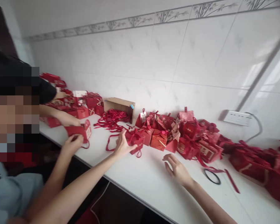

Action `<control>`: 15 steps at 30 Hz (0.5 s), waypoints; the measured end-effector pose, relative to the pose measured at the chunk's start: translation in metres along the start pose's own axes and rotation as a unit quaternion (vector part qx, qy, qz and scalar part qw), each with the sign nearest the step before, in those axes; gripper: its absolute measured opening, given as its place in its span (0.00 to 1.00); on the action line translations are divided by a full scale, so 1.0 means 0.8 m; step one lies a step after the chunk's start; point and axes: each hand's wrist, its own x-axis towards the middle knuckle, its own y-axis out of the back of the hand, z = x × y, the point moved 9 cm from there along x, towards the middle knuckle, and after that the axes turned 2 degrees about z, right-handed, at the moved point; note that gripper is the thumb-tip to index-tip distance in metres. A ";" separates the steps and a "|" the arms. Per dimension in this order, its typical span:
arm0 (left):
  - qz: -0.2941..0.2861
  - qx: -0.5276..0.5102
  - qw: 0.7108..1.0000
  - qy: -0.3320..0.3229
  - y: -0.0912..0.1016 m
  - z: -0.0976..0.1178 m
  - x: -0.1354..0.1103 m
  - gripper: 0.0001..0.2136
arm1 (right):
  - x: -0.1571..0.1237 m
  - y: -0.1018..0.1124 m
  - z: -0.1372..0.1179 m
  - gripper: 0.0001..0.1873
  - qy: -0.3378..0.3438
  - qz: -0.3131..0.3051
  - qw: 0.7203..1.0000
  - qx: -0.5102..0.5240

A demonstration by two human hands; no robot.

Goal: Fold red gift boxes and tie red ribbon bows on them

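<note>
My left hand (123, 145) reaches forward and grips the side of a small red gift box (135, 140) with red ribbon handles, standing on the white counter (142, 180). My right hand (177, 169) hovers just above the counter with its fingers loosely spread, holding nothing. It is a short way in front of a row of folded red gift boxes (168, 133).
A co-worker on the left holds another red box (80, 130) with both hands. A brown cardboard box (120, 105) spills red ribbons (110, 119) by the tiled wall. More red boxes (259, 165) pile at the right. A black elastic ring (212, 176) lies near a wall socket (238, 118).
</note>
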 end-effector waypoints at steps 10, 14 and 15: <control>-0.080 0.019 0.994 -0.078 0.011 0.047 -0.017 0.35 | -0.027 0.006 0.050 0.16 -0.175 0.050 0.973 0.142; -0.172 -0.044 0.962 -0.206 -0.007 0.125 -0.048 0.48 | -0.022 0.011 0.041 0.20 -0.215 0.052 0.954 0.202; -0.165 -0.072 0.955 -0.236 -0.012 0.145 -0.054 0.48 | -0.021 0.013 0.042 0.21 -0.217 0.065 0.948 0.224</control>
